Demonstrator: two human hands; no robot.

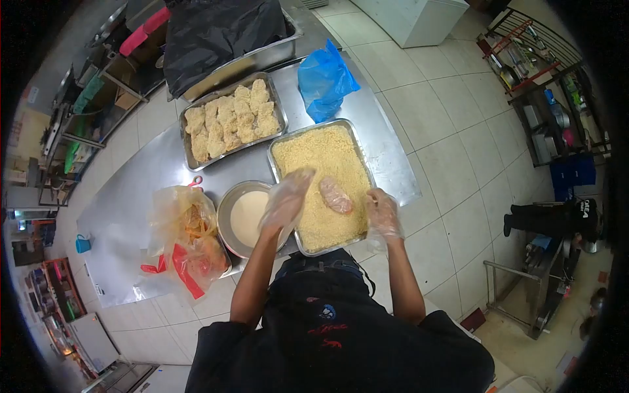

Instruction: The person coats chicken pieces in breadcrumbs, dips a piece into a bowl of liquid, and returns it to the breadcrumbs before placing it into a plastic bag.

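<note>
A metal tray of pale yellow breadcrumbs [327, 157] lies in front of me. One raw, pinkish piece of meat [336, 195], lightly dusted with crumbs, rests on them. My left hand [288, 196], in a clear plastic glove, hovers over the tray's left side by the bowl. Its fingers are stretched out, slightly blurred, and hold nothing I can see. My right hand [383, 215], also gloved, is at the tray's right rim with its fingers curled closed on it. Left of the tray stands a round metal bowl [224, 226] of cream-coloured batter [249, 213].
Behind the bowl, a second tray [190, 154] holds several crumb-coated pieces [229, 118]. A blue plastic bag [325, 82] stands beyond the crumbs. Clear bags with orange contents [193, 229] sit at left, near red-handled scissors [196, 181]. A black plastic sheet [223, 33] covers a large container. Another person [557, 219] is at far right.
</note>
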